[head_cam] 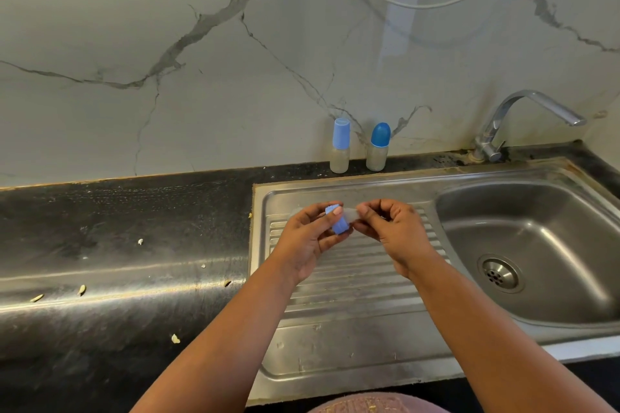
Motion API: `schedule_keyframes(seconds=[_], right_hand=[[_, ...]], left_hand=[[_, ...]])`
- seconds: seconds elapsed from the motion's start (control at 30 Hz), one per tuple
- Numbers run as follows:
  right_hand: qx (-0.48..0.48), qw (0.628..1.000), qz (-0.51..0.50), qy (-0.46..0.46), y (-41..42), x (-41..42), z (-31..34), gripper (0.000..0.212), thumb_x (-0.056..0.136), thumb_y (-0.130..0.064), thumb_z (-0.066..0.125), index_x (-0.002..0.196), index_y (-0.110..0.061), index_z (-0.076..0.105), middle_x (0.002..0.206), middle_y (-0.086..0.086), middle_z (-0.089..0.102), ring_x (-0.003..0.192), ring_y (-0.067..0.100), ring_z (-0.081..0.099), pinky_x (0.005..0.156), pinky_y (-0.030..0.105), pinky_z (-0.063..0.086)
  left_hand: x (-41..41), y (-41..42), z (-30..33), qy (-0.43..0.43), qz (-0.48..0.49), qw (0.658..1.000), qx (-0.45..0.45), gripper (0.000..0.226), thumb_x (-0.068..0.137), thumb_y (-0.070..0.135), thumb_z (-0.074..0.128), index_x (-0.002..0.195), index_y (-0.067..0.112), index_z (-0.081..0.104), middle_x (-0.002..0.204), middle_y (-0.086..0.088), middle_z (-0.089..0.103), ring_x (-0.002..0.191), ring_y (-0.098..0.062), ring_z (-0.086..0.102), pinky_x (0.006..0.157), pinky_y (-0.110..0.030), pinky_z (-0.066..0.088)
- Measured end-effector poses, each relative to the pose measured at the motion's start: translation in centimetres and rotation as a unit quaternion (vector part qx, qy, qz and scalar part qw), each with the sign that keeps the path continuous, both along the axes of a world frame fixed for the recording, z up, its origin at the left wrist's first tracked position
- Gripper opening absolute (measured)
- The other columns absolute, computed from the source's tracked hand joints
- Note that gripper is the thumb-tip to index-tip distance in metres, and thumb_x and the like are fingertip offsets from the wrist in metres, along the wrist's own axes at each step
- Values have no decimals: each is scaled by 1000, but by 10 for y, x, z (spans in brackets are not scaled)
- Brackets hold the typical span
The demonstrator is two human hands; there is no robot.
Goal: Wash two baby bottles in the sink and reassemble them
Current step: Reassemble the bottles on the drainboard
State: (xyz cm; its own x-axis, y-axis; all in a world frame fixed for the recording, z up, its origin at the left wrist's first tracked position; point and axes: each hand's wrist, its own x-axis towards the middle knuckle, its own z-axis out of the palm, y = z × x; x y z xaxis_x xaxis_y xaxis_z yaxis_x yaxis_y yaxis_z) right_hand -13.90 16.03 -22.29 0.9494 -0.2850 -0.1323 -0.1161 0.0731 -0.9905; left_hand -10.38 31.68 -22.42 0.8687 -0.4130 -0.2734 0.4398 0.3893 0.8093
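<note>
Over the ribbed drainboard (pixel 352 282) my left hand (pixel 307 238) grips a light blue bottle ring (pixel 339 226). My right hand (pixel 392 228) pinches a clear teat (pixel 350 213) that sticks out of the ring. Two small baby bottles stand upright at the back against the wall. The left bottle (pixel 340 146) has a pale blue cap. The right bottle (pixel 378 147) has a darker blue domed cap. Both bottles hold a cloudy liquid.
The steel sink basin (pixel 523 245) with its drain (pixel 500 273) lies to the right, and a chrome tap (pixel 523 117) stands behind it, with no water running. The black counter (pixel 117 245) on the left carries scattered seed husks. A white cable (pixel 419 3) hangs on the marble wall.
</note>
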Motion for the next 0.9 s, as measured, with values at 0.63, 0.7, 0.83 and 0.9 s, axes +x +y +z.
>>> schedule_keyframes(seconds=[0.63,0.7,0.83,0.9], right_hand=[[-75,993,87,-1,-7,-7,1,18,78,-10,75,96,-11,75,93,4,75,94,16,71,85,29,57],[-10,998,62,26,-5,-7,0,16,80,-8,72,96,-8,74,95,8,75,95,19,71,87,32,57],[125,988,41,80,-8,-4,6,12,82,-1,67,93,-5,72,96,14,74,89,20,72,81,27,58],[139,986,40,83,-8,-4,9,13,81,1,68,91,-6,72,96,13,74,92,20,71,84,28,57]], left_hand=[[-9,9,-4,-6,-55,998,-8,34,73,12,69,106,5,66,99,-12,72,94,-25,69,75,-28,60],[-9,7,-4,-29,-52,998,4,35,73,13,70,106,6,66,99,-12,72,95,-25,69,75,-28,60],[-6,4,-1,-95,-56,992,62,38,70,14,74,107,9,66,100,-8,69,94,-23,69,79,-31,58],[-5,1,-1,-112,-46,989,80,42,68,15,76,108,9,66,101,-7,68,95,-22,69,81,-32,57]])
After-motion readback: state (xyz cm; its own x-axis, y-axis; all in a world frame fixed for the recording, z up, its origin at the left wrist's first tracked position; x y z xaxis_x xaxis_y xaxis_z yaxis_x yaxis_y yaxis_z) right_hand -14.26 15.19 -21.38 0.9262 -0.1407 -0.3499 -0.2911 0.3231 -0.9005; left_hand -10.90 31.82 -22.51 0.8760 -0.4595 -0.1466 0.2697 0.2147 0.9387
